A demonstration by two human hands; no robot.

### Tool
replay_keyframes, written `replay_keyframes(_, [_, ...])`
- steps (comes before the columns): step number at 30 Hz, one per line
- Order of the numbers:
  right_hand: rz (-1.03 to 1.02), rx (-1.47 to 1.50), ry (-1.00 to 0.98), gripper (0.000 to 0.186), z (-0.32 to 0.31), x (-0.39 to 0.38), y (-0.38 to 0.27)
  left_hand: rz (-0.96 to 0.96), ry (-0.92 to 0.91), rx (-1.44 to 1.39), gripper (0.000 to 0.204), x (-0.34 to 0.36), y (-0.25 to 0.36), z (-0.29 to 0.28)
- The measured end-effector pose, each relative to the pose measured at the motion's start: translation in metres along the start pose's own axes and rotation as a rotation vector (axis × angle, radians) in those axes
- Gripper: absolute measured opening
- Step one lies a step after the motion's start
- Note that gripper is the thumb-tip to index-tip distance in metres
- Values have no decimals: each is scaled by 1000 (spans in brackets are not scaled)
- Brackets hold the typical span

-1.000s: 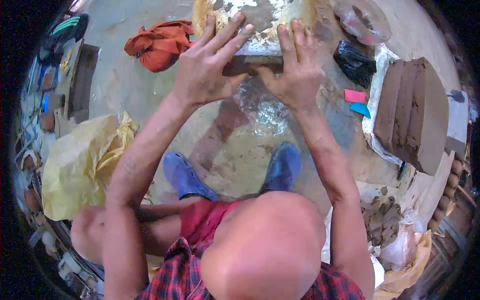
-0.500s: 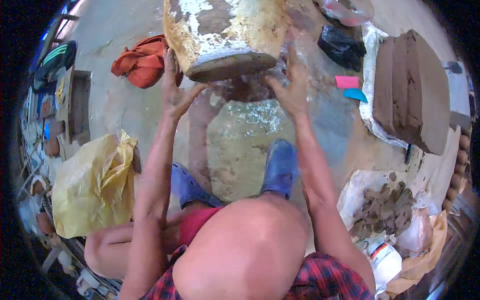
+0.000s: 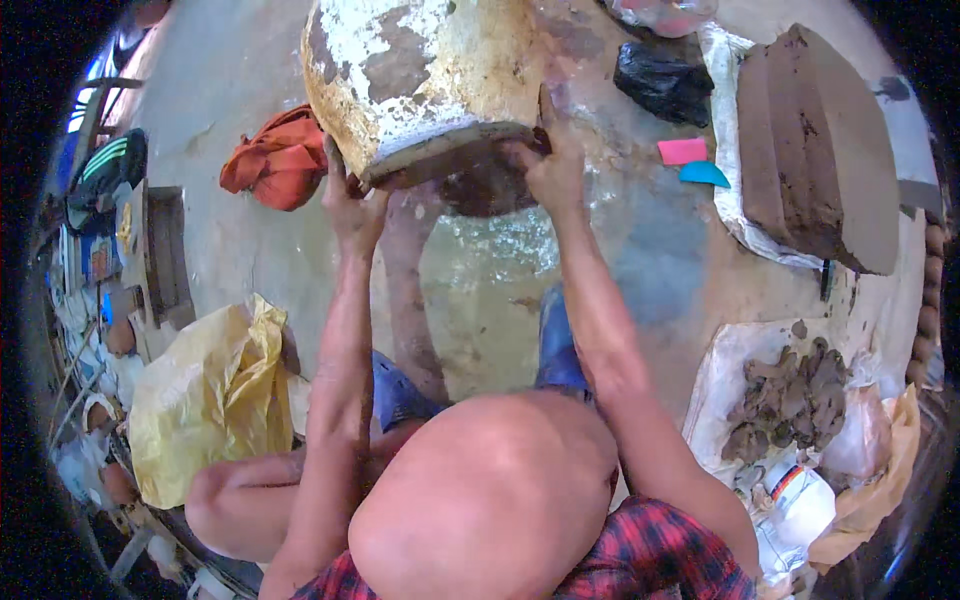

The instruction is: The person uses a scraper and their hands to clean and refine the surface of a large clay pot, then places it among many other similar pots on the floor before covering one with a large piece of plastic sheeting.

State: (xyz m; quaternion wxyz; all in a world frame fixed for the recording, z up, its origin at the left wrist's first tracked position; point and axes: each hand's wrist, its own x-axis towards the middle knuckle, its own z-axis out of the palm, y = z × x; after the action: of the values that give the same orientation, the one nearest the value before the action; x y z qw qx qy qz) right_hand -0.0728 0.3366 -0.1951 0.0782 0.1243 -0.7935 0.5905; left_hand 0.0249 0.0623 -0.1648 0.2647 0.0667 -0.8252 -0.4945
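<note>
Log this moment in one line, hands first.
left hand: at near-left corner of mottled white-and-tan block; right hand: at near-right corner; beside left hand: orange cloth bundle

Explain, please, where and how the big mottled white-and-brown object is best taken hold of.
Probably grip the mottled object at both near corners, one hand at each, coming from the person's side. It looks too broad for one hand, and its near edge runs nearly straight between these corners. The left hand and right hand are there.
</note>
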Motion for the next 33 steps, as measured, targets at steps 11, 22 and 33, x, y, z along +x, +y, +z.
replay_keyframes(11, [159, 177, -78, 109, 12, -2, 3, -101, 35, -185, 133, -12, -17, 2])
replay_keyframes(22, [158, 352, -89, 56, 30, -9, 33, -213, 26, -129, 126, -17, -34, 14])
replay_keyframes(33, [93, 224, -116, 44, 22, -9, 27, -262, -25, -115, 115, -13, -34, 28])
